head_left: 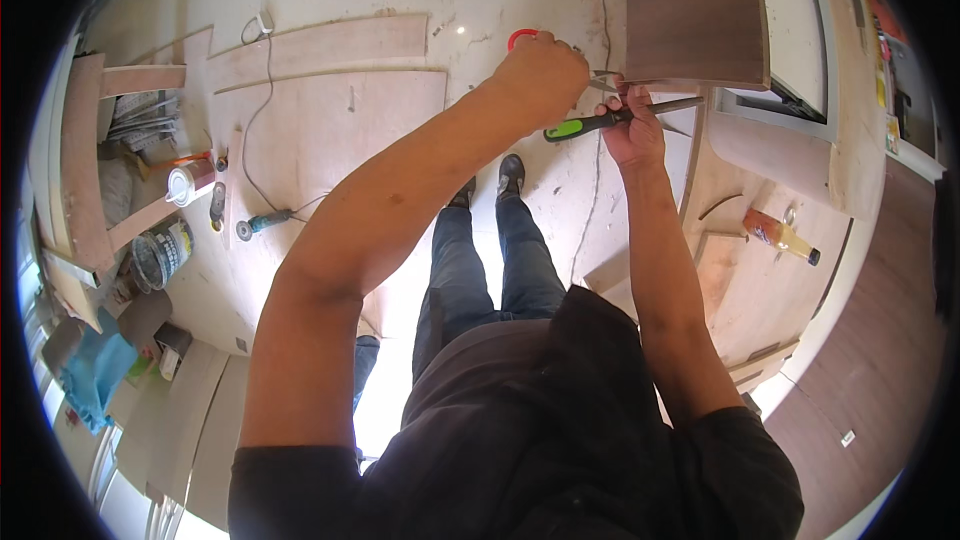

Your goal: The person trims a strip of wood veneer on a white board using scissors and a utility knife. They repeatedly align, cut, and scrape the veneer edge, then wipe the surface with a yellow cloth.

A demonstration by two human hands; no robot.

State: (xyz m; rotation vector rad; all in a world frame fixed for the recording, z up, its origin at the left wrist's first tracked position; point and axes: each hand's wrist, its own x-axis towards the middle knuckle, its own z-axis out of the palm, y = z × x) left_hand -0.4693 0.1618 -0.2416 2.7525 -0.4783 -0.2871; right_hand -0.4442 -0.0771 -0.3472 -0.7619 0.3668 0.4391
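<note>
My left hand (545, 70) is closed around a red-handled tool that looks like scissors (521, 37). Its metal blades point right, toward the lower edge of a dark brown wood-grain panel (695, 10). Just below that edge, my right hand (635, 132) grips a file (568, 128) with a green and black handle. The file's dark metal shaft sticks out to the right, under the panel. My right fingertips reach up to the panel's lower left corner, by the blade tips. Exactly what lies between the blades is too small to tell.
On the left are an angle grinder (262, 225) with its cord, a black bucket (160, 252), a white container (190, 182) and loose boards (320, 48). An amber bottle (780, 235) lies on boards at right. Part of a denim-clad leg (366, 360) shows beside me.
</note>
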